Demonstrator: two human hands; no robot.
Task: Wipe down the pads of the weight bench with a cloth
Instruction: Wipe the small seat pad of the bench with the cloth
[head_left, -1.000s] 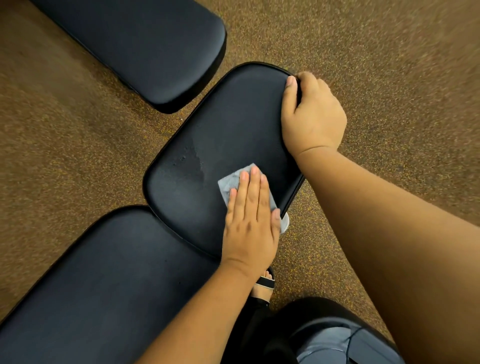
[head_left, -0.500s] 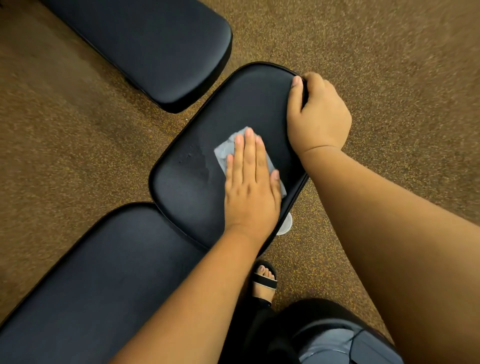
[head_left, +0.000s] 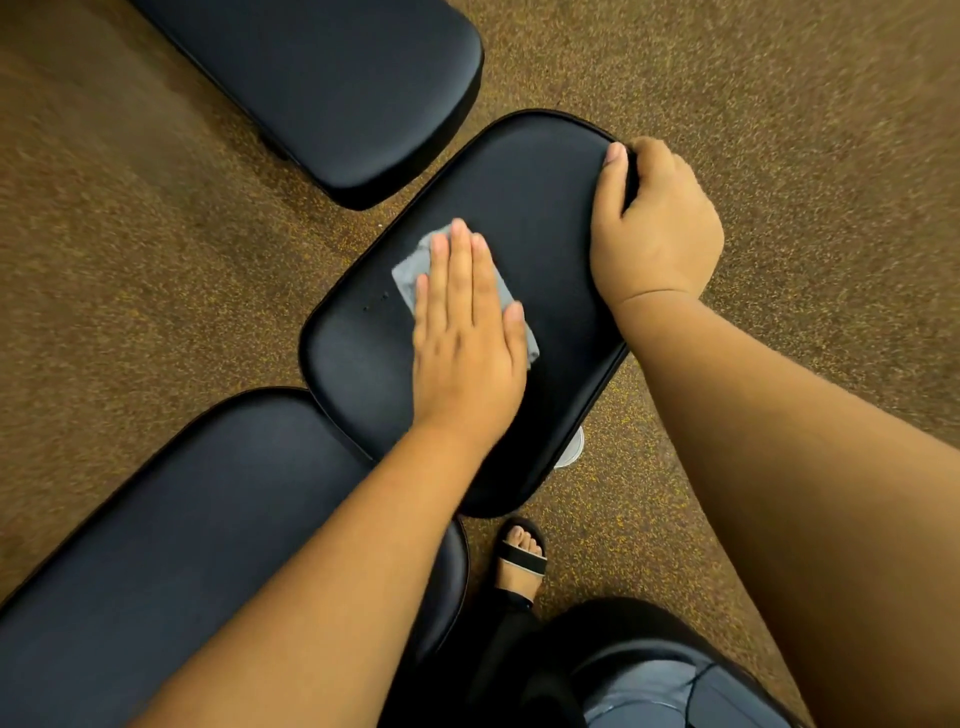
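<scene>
A black padded seat pad (head_left: 540, 208) of the weight bench lies in the middle of the view. My left hand (head_left: 467, 332) lies flat on a small grey cloth (head_left: 410, 270), pressing it onto the left half of the pad. Most of the cloth is hidden under my palm and fingers. My right hand (head_left: 654, 228) grips the pad's far right edge, thumb on top and fingers curled over the rim. A few small droplets (head_left: 376, 301) sit on the pad just left of the cloth. The long back pad (head_left: 182, 561) adjoins the seat pad at the lower left.
Another black bench pad (head_left: 353, 88) lies at the upper left, apart from the seat pad. Brown speckled floor (head_left: 779, 104) surrounds everything. My sandalled foot (head_left: 519, 566) stands below the seat pad, and a white round foot cap (head_left: 571, 447) shows under its right edge.
My left hand has slid the cloth up and to the left across the seat pad, over the wet patch, which now shows only a few droplets. My right hand has kept its grip on the edge.
</scene>
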